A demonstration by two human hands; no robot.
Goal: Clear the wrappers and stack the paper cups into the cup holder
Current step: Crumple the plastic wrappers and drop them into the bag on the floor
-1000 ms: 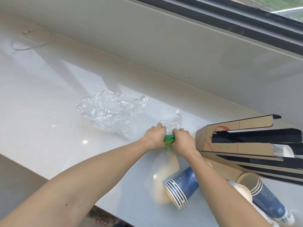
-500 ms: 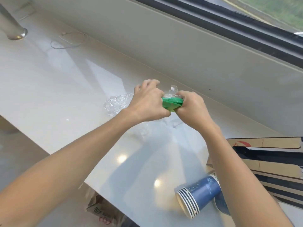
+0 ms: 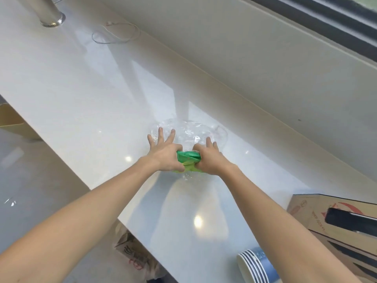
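On the white counter (image 3: 85, 103), both my hands press together around a crumpled green wrapper (image 3: 188, 157). My left hand (image 3: 163, 154) holds its left end with the fingers spread forward onto a clear plastic wrapper (image 3: 191, 129) lying just beyond. My right hand (image 3: 208, 158) grips the green wrapper's right end, its fingertips also on the clear plastic. A stack of blue paper cups (image 3: 255, 266) lies on its side at the bottom right, partly behind my right forearm. The cardboard cup holder (image 3: 306, 213) lies at the right edge.
A metal post base (image 3: 51, 17) and a thin wire loop (image 3: 116, 33) sit at the far left of the counter. A paper bag (image 3: 132, 254) stands on the floor below the counter's front edge. The wall and window sill run along the back.
Both hands came down from mid-air with the green wrapper onto the clear plastic wrapper on the counter. My left fingers have spread out over the plastic.
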